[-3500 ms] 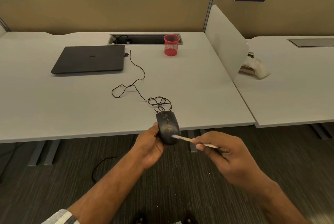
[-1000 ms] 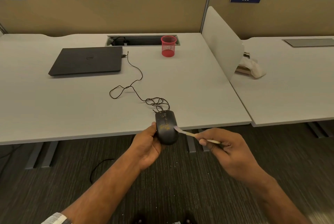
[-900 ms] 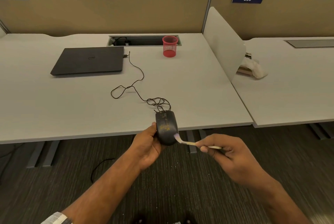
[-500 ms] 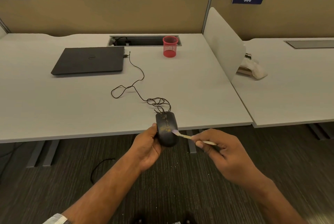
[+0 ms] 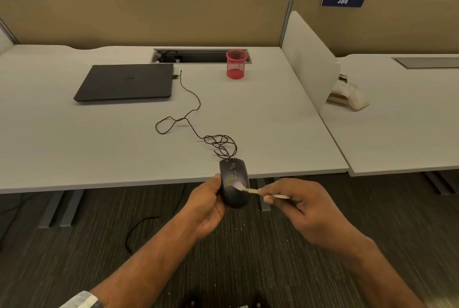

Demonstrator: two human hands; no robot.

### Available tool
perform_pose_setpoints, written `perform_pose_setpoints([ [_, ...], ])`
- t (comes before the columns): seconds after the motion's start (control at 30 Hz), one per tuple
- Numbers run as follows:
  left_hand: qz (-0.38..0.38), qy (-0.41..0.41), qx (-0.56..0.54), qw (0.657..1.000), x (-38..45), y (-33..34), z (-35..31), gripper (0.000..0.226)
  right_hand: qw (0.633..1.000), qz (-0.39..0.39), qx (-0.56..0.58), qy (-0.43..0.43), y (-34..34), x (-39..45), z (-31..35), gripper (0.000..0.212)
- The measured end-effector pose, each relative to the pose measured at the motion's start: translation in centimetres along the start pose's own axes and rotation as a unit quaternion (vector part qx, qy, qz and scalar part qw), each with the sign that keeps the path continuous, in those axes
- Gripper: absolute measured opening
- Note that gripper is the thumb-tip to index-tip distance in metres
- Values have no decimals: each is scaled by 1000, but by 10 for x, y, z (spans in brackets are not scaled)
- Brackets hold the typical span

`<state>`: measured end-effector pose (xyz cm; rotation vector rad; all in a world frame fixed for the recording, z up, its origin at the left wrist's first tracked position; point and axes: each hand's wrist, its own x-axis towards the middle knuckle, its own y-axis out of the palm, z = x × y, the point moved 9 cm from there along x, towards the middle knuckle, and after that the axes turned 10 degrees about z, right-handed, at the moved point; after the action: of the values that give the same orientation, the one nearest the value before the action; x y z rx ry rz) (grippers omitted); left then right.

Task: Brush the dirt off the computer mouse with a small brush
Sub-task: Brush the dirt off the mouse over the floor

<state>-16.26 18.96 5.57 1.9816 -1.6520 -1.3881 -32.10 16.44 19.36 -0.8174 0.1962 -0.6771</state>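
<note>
A black wired computer mouse (image 5: pixel 233 176) hangs in the air just past the desk's front edge, gripped from the left side by my left hand (image 5: pixel 207 204). Yellowish specks of dirt lie on its top around the scroll wheel. My right hand (image 5: pixel 301 210) pinches a small brush (image 5: pixel 250 190) with a pale handle; its light bristle tip rests on the middle of the mouse's back. The mouse cable (image 5: pixel 191 121) runs in loops across the desk to a closed black laptop (image 5: pixel 126 82).
The grey desk (image 5: pixel 99 146) also carries a red mesh pen cup (image 5: pixel 236 64) near a cable hatch. A white divider panel (image 5: pixel 308 59) separates a neighbouring desk with a pale bag (image 5: pixel 347 94). Below is dark carpet with a loose cable (image 5: pixel 139 228) and pale specks.
The brush tip has swept back and forth over the mouse's top, from its right edge to the middle of its back. My left hand keeps the mouse in the same place.
</note>
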Motion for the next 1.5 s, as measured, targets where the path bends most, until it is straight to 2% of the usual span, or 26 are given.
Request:
perform_pose_setpoints([
  [0.17, -3, 6, 6, 1000, 0, -2, -4, 30, 999, 27, 24, 4, 1, -8, -2, 18],
  [0.4, 2, 3, -1, 1000, -1, 4, -2, 29, 997, -67, 27, 0, -19, -9, 0, 26],
  [0.53, 8, 6, -13, 1000, 0, 6, -2, 29, 1000, -21, 18, -1, 0, -9, 0, 18],
  [0.7, 3, 10, 8, 1000, -1, 2, -4, 26, 999, 22, 39, -13, 8, -15, 6, 23],
  [0.93, 6, 2, -4, 1000, -2, 5, -2, 28, 997, -70, 34, -17, -12, -7, 5, 21],
  [1.23, 5, 25, 2, 1000, 0, -1, -9, 28, 999, 29, 26, -5, 13, -8, 5, 17],
  [1.4, 13, 16, -12, 1000, 1, -3, -7, 29, 995, -73, 59, -21, -15, -10, 3, 21],
  [1.5, 12, 16, -16, 1000, 2, -2, -7, 30, 996, -74, 57, 2, -11, -10, -4, 22],
])
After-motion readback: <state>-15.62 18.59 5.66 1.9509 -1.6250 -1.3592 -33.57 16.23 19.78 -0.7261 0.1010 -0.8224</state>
